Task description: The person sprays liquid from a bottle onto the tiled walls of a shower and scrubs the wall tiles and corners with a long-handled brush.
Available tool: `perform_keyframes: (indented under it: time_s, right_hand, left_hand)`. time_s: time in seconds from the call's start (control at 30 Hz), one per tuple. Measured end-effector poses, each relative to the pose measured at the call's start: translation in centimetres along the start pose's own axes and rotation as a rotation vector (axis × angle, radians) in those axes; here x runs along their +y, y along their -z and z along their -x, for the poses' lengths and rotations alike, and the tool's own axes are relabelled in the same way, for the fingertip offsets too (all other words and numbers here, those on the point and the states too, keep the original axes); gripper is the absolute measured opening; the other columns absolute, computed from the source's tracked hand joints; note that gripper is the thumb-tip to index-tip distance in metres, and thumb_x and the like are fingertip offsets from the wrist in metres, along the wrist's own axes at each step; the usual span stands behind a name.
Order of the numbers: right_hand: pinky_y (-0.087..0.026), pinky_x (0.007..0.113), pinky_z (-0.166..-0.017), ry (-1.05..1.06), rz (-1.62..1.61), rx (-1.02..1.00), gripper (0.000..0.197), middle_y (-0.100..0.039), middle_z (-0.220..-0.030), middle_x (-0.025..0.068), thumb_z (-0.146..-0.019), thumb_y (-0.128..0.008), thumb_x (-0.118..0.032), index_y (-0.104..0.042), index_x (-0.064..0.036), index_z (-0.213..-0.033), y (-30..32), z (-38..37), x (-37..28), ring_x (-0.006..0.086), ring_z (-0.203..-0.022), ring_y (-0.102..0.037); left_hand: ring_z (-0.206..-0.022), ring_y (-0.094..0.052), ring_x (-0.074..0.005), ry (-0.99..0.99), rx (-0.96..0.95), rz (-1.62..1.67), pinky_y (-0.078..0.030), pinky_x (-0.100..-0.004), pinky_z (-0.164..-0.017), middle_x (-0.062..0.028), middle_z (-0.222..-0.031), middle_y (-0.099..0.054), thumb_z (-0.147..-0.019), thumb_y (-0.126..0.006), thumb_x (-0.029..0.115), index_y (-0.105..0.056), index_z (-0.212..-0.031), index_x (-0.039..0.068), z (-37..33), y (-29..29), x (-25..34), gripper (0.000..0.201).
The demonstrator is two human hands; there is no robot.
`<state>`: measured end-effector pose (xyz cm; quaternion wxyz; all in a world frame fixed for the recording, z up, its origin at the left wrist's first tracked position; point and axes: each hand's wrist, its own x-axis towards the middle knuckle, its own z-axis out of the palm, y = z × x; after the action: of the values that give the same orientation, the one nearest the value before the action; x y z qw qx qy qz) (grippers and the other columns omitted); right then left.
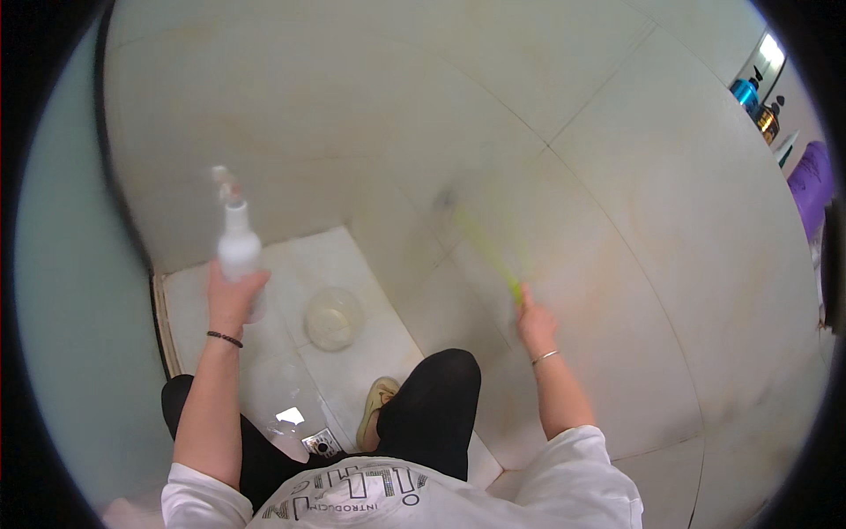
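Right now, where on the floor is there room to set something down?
Bare floor shows between the clear bowl and the far wall; a narrower strip separates bowl and right wall. Around the legs it's crowded: drain, shoe. The left hand holds a spray bottle.

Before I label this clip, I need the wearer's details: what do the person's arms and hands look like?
Both forearms are bare below short white sleeves. The left hand is ungloved, with a dark beaded bracelet at its wrist; the right hand, also ungloved, has a thin silvery bangle.
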<state>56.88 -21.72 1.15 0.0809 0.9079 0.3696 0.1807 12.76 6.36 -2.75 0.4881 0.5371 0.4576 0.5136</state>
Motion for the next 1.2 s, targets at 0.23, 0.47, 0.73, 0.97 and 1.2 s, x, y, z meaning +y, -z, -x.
perform_keyframes:
  time_s: [0.23,0.47,0.73,0.97,1.2]
  right_hand:
    - [-0.049,0.046,-0.066,0.065,-0.127,-0.147,0.047,-0.065,-0.088,0.0160,-0.095,-0.044,-0.036,-0.033,-0.0318,-0.140,-3.5,-1.8,-1.8,0.0344,-0.077,-0.064]
    - [-0.048,0.045,-0.056,-0.095,-0.220,0.306,0.048,-0.061,-0.074,0.0170,-0.096,-0.045,-0.030,-0.031,-0.0288,-0.142,3.5,-8.1,-4.4,0.0320,-0.067,-0.062]
    - [-0.043,0.047,-0.094,0.126,-0.423,-0.404,0.043,-0.058,-0.119,0.0187,-0.090,-0.045,-0.020,-0.043,-0.0161,-0.133,-7.9,-3.5,-10.1,0.0336,-0.111,-0.055]
    - [-0.047,0.043,-0.080,0.160,-1.156,0.370,0.046,-0.062,-0.104,0.0237,-0.091,-0.052,-0.020,-0.044,-0.0085,-0.134,-0.9,-11.7,-12.1,0.0375,-0.097,-0.059]
    - [-0.048,0.046,-0.072,0.067,-0.688,0.040,0.047,-0.065,-0.092,0.0188,-0.091,-0.052,-0.025,-0.042,-0.0168,-0.136,-3.4,-11.2,-16.1,0.0363,-0.084,-0.062]
  left_hand:
    - [-0.088,-0.057,-0.0174,-0.010,-0.018,0.040,-0.048,-0.0330,-0.078,-0.0071,-0.098,-0.059,-0.063,-0.078,0.018,-0.050,-0.112,0.003,0.1,0.0,0.3,0.059]
    - [-0.091,-0.058,-0.0185,-0.045,-0.044,0.073,-0.048,-0.0339,-0.079,-0.0082,-0.102,-0.059,-0.064,-0.080,0.017,-0.049,-0.114,0.002,1.8,-1.2,1.6,0.060]
    - [-0.096,-0.058,-0.0186,-0.169,-0.076,0.023,-0.048,-0.0340,-0.084,-0.0081,-0.106,-0.059,-0.062,-0.082,0.018,-0.047,-0.119,0.003,4.9,-1.3,4.5,0.068]
    - [-0.097,-0.058,-0.0167,-0.101,-0.243,0.157,-0.049,-0.0340,-0.084,-0.0076,-0.109,-0.059,-0.063,-0.081,0.018,-0.046,-0.122,0.003,4.9,-5.1,7.2,0.070]
    - [-0.099,-0.058,-0.0195,-0.071,-0.260,0.095,-0.048,-0.0346,-0.085,-0.0109,-0.111,-0.059,-0.062,-0.082,0.020,-0.045,-0.121,0.001,1.5,-8.5,5.9,0.073]
